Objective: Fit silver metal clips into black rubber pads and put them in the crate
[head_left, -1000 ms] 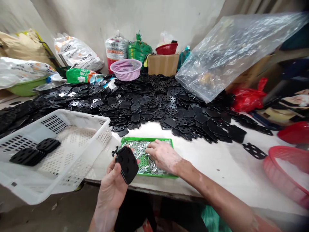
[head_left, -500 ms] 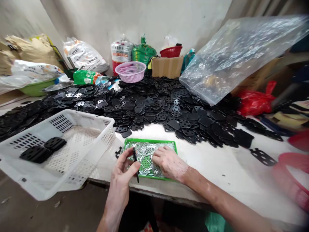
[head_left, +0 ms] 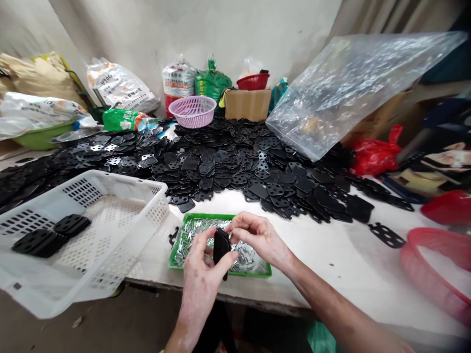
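Upright between the thumb and fingers of my left hand (head_left: 204, 272) is a black brake pad backing plate (head_left: 221, 249). My right hand (head_left: 259, 239) is closed in a pinch at the plate's upper right edge; whatever is between its fingertips is too small or hidden to name. Both hands are above a shallow green tray (head_left: 257, 273) of small silvery metal pins (head_left: 196, 226). To the left, a white perforated plastic basket (head_left: 147, 189) holds stacked black plates (head_left: 40, 242).
A wide heap of black plates (head_left: 221, 162) covers the back of the table. A single plate (head_left: 386, 235) and a pink basket (head_left: 415, 264) are at the right. Clear plastic sheeting (head_left: 331, 93) leans over the heap. A lilac basket (head_left: 193, 110) and a cardboard box (head_left: 247, 104) stand behind.
My right hand has come up out of the pins to the plate's edge. My left hand has moved right and turned the plate so more of its face shows. The view has shifted slightly.
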A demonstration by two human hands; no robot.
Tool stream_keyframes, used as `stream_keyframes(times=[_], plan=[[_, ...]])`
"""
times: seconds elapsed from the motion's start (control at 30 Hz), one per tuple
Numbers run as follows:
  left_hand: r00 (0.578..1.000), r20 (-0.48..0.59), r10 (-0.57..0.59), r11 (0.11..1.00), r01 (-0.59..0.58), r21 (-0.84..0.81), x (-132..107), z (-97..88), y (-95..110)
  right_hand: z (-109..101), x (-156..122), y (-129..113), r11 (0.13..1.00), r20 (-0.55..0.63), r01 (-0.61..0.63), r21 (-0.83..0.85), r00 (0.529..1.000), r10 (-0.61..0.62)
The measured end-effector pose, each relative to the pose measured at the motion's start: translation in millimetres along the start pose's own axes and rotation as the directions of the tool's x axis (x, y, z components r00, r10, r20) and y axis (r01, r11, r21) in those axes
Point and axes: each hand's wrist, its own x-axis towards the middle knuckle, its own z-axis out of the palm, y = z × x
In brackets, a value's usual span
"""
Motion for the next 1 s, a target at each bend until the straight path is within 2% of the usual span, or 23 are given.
stream_keyframes(times=[0.27, 0.37, 0.53, 0.63, 0.77, 0.83, 1.0], plan=[[1.000, 0.006, -0.024, 1.000, 0.024, -0.016, 2.1, 6.1, 6.5, 3.2, -2.2, 1.6, 0.993, -0.108, 0.093, -0.069, 0.989, -0.100], [1.000, 0.000, -0.022, 0.999, 0.022, -0.033, 2.0, 7.8, 7.8, 3.3, -1.9, 0.2, 0.993, -0.139, 0.112, -0.040, 0.983, -0.116], [0.999, -0.031, -0.026, 0.997, 0.024, -0.074, 1.4, 8.3, 6.6, -4.5, -2.1, -3.3, 0.997, -0.061, 0.063, 0.039, 0.996, -0.060], [0.999, -0.042, -0.005, 0.999, 0.003, -0.045, 0.0, 8.2, 5.8, -6.0, -3.9, -2.7, 0.997, -0.040, 0.065, -0.029, 0.997, -0.066], [1.000, 0.001, 0.013, 1.000, -0.013, -0.004, -1.9, 8.8, 7.4, -1.0, -4.6, -2.4, 0.986, -0.102, 0.083, -0.145, 0.990, -0.098], [1.000, -0.003, -0.015, 1.000, 0.015, -0.020, -2.2, 8.9, 8.8, 0.6, -3.5, -2.2, 0.995, -0.117, 0.067, -0.080, 0.990, -0.076], [0.996, -0.033, -0.085, 0.989, 0.080, -0.125, -1.5, 7.1, 10.9, -0.8, -1.7, 2.6, 0.964, -0.094, -0.014, 0.267, 0.995, 0.041]])
